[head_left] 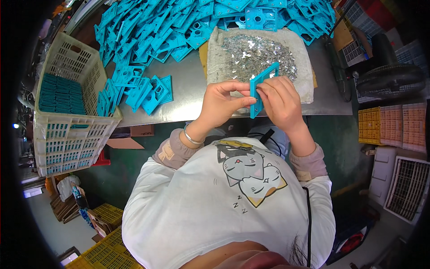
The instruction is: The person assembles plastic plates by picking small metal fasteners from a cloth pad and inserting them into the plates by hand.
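Note:
Between my two hands, just above the table's near edge, a turquoise plastic frame plate (256, 96) is held upright, its narrow edge toward me. My left hand (226, 101) pinches its left face between thumb and fingers. On the other side my right hand (282, 101) has its fingertips closed together against the plate; any small part in them is hidden. Behind the hands, small shiny metal pieces (257, 54) lie heaped on a whitish cloth (305, 85). A big pile of like turquoise plates (156, 31) covers the far table, with several loose ones (154, 96) at the left.
A cream plastic crate (74, 119) at the left holds neatly stacked turquoise plates (60, 94). The metal table (188, 101) ends just before my body. A black fan (389, 76) stands at the right, above orange and pink crates (392, 125). Yellow crates (107, 251) sit at lower left.

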A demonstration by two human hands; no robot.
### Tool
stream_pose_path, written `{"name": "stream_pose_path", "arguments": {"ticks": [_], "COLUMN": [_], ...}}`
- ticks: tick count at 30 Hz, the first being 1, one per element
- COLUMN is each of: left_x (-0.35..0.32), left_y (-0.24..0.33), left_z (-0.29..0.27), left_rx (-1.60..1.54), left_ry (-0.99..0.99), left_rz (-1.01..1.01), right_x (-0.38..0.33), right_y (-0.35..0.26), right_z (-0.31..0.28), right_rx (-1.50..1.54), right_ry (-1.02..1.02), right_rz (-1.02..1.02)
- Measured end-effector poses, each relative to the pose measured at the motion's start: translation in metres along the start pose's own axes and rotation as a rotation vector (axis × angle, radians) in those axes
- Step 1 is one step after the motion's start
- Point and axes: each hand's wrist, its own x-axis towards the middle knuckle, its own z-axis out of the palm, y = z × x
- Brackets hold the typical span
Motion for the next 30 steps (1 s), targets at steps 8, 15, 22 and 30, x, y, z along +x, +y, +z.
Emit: {"name": "stream_pose_path", "arguments": {"ticks": [8,15,22,30], "left_x": [0.006,0.008,-0.001,-0.002], "left_y": [-0.001,0.017,0.004,-0.001], "left_z": [-0.006,-0.016,-0.002,0.002], "left_rx": [0.686,1.097,0.558,0.24], "left_ry": [-0.027,-0.24,-0.006,0.004], "left_rz": [0.618,0.914,0.492,0.248], "right_x": [-0.022,-0.032,-0.019,-0.003], "right_y": [-0.015,0.008,-0.003,-0.01], "right_z": [0.017,0.009,0.009,0.004], "right_rx": [0.627,2.055,0.839,0.259], "right_ry": [0.04,-0.212,0.053,0.101], "right_rz": [0.662,1.39,0.898,0.302]}}
